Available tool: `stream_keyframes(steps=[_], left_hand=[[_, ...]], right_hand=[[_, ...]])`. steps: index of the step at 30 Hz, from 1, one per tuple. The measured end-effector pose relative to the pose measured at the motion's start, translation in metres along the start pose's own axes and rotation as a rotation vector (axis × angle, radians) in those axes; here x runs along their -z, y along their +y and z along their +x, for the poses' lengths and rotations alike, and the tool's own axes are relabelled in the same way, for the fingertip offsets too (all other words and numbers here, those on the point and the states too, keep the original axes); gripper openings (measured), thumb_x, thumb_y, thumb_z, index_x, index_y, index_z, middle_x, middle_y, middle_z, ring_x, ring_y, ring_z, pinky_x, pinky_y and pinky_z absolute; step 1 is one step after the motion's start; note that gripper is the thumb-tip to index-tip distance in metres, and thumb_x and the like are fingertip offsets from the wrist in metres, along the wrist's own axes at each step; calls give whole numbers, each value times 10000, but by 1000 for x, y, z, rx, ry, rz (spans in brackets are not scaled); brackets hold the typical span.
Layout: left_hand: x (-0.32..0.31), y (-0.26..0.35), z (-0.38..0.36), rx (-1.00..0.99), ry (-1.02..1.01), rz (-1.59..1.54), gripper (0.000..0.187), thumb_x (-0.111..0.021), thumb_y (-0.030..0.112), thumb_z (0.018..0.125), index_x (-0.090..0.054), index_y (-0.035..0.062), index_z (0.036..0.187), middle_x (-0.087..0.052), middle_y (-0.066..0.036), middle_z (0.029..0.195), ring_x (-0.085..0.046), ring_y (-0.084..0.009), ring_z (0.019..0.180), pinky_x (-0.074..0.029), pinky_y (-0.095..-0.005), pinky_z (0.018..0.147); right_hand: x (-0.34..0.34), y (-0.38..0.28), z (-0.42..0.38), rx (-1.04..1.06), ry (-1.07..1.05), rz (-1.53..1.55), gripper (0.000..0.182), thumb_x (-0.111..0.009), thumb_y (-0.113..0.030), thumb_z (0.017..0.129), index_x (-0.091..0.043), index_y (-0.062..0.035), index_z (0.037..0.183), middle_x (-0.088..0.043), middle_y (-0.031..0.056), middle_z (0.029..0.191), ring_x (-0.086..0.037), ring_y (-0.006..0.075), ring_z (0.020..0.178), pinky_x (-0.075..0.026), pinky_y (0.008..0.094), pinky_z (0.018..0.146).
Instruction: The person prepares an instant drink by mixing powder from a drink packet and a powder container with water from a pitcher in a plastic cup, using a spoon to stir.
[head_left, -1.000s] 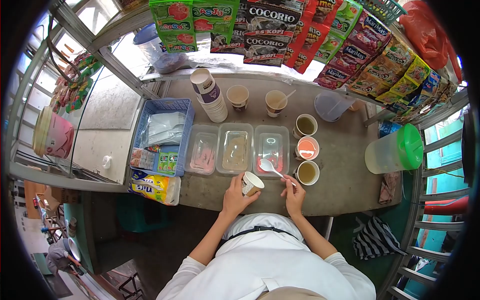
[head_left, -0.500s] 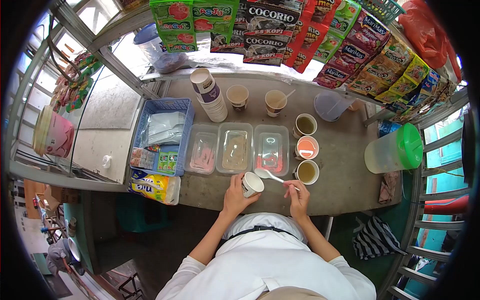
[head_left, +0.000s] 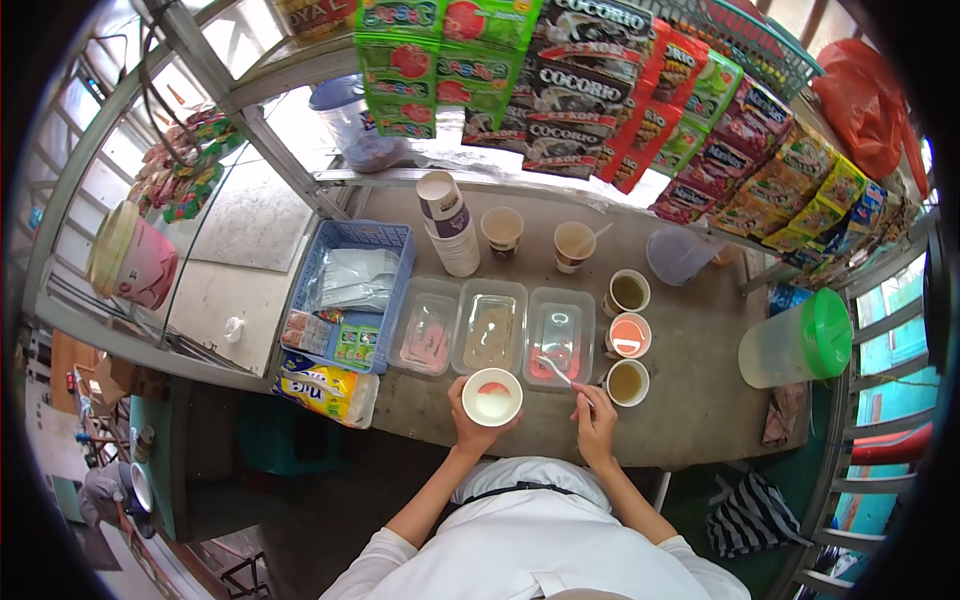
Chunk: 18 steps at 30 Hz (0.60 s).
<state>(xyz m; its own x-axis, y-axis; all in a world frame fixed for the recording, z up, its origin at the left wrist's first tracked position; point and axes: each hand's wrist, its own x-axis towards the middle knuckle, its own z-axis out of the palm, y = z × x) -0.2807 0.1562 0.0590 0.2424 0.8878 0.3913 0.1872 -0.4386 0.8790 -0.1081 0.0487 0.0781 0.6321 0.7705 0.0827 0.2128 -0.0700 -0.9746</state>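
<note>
- The left hand [head_left: 474,426] holds a white paper cup [head_left: 493,404] with a red patch inside.
- The right hand [head_left: 596,424] pinches a thin white plastic spoon [head_left: 557,372], which slants forward and left into the clear boxy plastic tub [head_left: 560,293] with pink bits [head_left: 567,360].
- The tub sits ahead and left of the right hand, the nearer one; its long side points away from the person.

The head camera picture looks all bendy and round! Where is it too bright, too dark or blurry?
Head view: black fills the corners and the front edge of the counter curves, probably from a wide lens; white glare shines behind the hanging black sachets. Also in the head view: deep shadow under the counter, and smeary lettering on the green sachets.
</note>
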Motion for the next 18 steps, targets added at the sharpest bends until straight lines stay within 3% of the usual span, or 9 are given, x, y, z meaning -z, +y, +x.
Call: stream_keyframes(steps=[5,10,13,18], left_hand=[[2,3,5,-57,21,-3,973,-946,236,539,-333,54,1272,-603,-150,1124,-640,-266,1015,-536,-362,850],[-5,-1,2,45,31,-25,944,-934,242,562,-349,53,1278,-631,-153,1101,-664,-268,994,-553,-370,820],[-3,-2,-3,101,-31,-16,921,-924,243,580,-359,51,1281,-632,-157,1112,-661,-275,998,-547,-374,829],[-1,-2,-4,199,-194,-11,880,-908,241,606,-379,48,1282,-626,-167,1129,-647,-292,1029,-527,-389,862]], right_hand=[[1,-3,5,-33,31,47,215,-517,-101,973,-659,11,1090,-611,76,958,-534,86,608,-436,224,530],[2,-7,6,-112,68,167,239,-486,-96,980,-643,19,1119,-598,84,989,-535,86,619,-442,223,543],[4,-22,4,90,30,29,246,-473,-127,997,-632,11,1124,-573,88,1014,-539,87,636,-445,214,559],[6,-48,-1,145,65,172,231,-448,-124,987,-618,33,994,-569,104,992,-541,111,644,-453,239,571]])
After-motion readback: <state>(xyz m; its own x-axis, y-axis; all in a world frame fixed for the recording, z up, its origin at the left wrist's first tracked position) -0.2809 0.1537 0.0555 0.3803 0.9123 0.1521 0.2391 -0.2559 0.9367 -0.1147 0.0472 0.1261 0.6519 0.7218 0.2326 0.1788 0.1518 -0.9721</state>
